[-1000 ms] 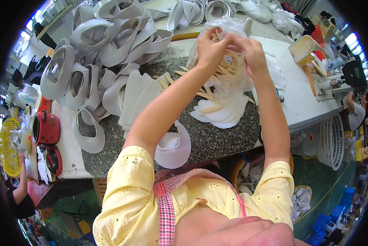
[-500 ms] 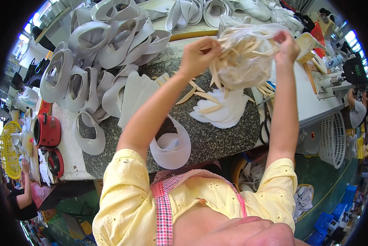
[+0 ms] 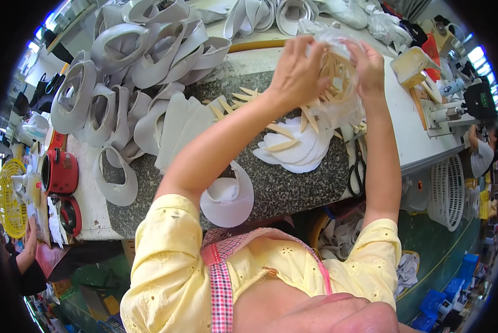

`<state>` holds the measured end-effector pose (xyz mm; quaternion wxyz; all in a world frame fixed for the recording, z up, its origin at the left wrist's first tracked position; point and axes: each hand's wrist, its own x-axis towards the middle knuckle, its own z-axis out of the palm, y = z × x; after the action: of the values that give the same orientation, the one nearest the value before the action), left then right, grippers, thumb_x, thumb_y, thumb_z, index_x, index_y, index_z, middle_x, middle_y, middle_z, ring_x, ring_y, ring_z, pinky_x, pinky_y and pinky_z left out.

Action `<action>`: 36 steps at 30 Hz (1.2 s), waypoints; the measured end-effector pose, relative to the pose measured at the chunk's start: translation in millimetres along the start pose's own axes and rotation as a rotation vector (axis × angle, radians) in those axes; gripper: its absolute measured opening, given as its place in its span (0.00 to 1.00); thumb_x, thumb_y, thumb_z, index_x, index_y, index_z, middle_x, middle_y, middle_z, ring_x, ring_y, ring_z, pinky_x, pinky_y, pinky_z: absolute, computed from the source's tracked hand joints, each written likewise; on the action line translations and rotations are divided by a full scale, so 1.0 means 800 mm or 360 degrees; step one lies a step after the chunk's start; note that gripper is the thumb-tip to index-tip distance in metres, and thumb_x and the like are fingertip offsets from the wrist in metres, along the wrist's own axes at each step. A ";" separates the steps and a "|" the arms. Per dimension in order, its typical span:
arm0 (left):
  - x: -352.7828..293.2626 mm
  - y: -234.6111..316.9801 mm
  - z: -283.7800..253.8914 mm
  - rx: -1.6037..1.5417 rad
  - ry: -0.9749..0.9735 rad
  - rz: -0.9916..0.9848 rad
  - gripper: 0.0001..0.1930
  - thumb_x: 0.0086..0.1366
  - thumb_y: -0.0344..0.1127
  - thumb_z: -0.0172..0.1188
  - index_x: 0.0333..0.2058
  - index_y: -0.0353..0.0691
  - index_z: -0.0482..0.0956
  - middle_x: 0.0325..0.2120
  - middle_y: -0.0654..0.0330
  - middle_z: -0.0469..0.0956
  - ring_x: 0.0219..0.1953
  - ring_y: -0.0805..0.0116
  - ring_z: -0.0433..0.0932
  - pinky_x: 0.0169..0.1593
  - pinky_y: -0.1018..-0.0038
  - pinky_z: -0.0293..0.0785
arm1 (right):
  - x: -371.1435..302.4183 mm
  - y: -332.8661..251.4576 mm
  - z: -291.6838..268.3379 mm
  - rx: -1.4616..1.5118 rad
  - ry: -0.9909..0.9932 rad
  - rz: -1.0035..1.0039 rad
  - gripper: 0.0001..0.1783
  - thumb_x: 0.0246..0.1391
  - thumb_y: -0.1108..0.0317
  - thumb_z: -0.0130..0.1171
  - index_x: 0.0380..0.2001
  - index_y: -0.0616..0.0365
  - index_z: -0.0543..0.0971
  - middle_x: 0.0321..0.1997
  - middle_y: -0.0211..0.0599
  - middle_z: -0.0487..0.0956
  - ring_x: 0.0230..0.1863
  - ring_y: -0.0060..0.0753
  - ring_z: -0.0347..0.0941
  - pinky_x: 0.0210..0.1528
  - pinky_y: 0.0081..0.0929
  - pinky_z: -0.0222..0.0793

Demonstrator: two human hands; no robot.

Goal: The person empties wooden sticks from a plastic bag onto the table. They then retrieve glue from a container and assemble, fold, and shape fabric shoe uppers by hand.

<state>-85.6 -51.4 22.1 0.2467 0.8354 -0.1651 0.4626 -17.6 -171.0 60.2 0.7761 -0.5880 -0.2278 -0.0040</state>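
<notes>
A clear plastic bag of thin curved beige strips is held up over the far part of the stone slab. My left hand is closed on its left side, fingers bent over the film. Opposite, my right hand grips the upper right edge of the bag. Below it, loose beige strips lie on a fanned stack of white flat pieces, and more are scattered farther left, partly behind my left forearm. Nearest my body sits a pale grey shoe upper.
Many grey shoe uppers are heaped at the left and back. Black-handled scissors rest at the slab's right edge. A red pot-like container stands far left. White basket and machine are at right. Co-workers sit at both sides.
My left hand has shifted right and slightly up along the bag. My right hand has moved a little left, and the bag is bunched narrower between them.
</notes>
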 end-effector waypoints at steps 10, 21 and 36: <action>0.011 -0.024 0.022 -0.0383 -0.0224 -0.0913 0.33 0.44 0.34 0.62 0.52 0.43 0.61 0.30 0.50 0.74 0.33 0.58 0.74 0.40 0.70 0.69 | -0.017 0.018 -0.048 -0.1597 -0.0196 -0.0833 0.34 0.33 0.44 0.63 0.41 0.57 0.74 0.30 0.36 0.73 0.32 0.29 0.69 0.35 0.24 0.64; 0.016 -0.066 -0.016 0.0188 -0.0738 -0.0551 0.23 0.48 0.39 0.59 0.44 0.38 0.70 0.28 0.55 0.75 0.33 0.66 0.74 0.40 0.71 0.68 | -0.002 0.075 -0.072 -0.1085 -0.0656 -0.0103 0.15 0.51 0.60 0.50 0.19 0.58 0.66 0.15 0.26 0.67 0.19 0.18 0.59 0.23 0.19 0.57; 0.016 -0.070 0.004 -0.0613 -0.1255 -0.0994 0.24 0.43 0.57 0.61 0.23 0.38 0.77 0.16 0.64 0.72 0.21 0.75 0.69 0.26 0.75 0.63 | 0.001 0.091 -0.090 -0.1537 -0.0764 -0.0676 0.14 0.40 0.55 0.56 0.18 0.54 0.76 0.18 0.41 0.72 0.22 0.37 0.70 0.25 0.32 0.65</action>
<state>-48.3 -7.6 17.1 0.4406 0.8947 -0.0707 -0.0204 28.1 -213.8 -20.4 0.3287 -0.8013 -0.4828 -0.1297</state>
